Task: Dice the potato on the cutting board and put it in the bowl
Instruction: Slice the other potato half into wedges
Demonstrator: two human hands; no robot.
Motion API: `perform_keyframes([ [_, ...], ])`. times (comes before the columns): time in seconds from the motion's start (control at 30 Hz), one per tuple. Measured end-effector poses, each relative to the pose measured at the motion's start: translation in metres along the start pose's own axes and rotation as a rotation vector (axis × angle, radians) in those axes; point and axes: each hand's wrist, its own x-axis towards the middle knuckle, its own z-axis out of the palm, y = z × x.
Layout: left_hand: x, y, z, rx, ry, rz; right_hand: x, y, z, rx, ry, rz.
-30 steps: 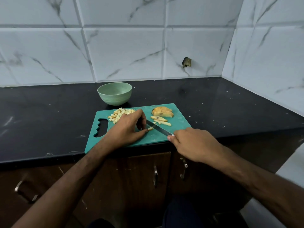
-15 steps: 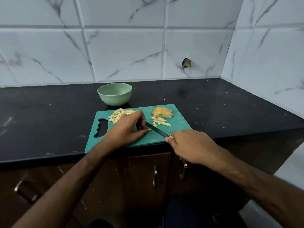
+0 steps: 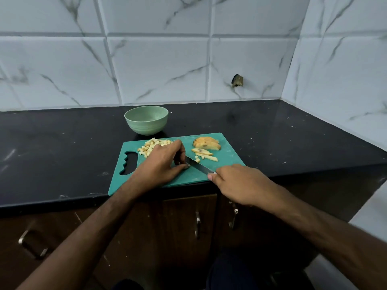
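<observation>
Indoors, on a black counter (image 3: 62,147) by marble-look tiles, right hand (image 3: 236,183) grips knife (image 3: 199,165); left hand (image 3: 161,164) seemingly pinches potato.

Dim, cool, even indoor light, soft shadow under the pale green round bowl (image 3: 146,119), faint sheen on the glossy black stone countertop (image 3: 272,130), wide-angle bending of white marble wall tiles (image 3: 159,68) at edges, slightly soft focus throughout.

A matt teal plastic cutting board (image 3: 228,155) is laid on a glossy black stone counter (image 3: 62,147), backed by polished marble-look tiles (image 3: 159,68); the knife blade (image 3: 200,166) is bright metal.
</observation>
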Motion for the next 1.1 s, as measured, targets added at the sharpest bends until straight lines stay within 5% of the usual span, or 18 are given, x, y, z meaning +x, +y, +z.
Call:
perform_keyframes([
  [0.27, 0.0, -0.004, 0.003, 0.101, 0.012, 0.021, 0.012, 0.05, -0.035, 0.509, 0.1, 0.027],
  [0.43, 0.016, -0.002, 0.002, 0.323, -0.276, 0.226, 0.037, 0.074, -0.016, 0.965, 0.278, -0.026],
  [0.7, 0.035, -0.004, 0.003, 0.523, -0.3, 0.406, 0.067, 0.079, 0.006, 1.152, 0.422, -0.011],
  [1.1, 0.031, -0.03, -0.009, 0.637, -0.036, 0.258, 0.07, 0.081, 0.01, 1.182, 0.422, -0.036],
])
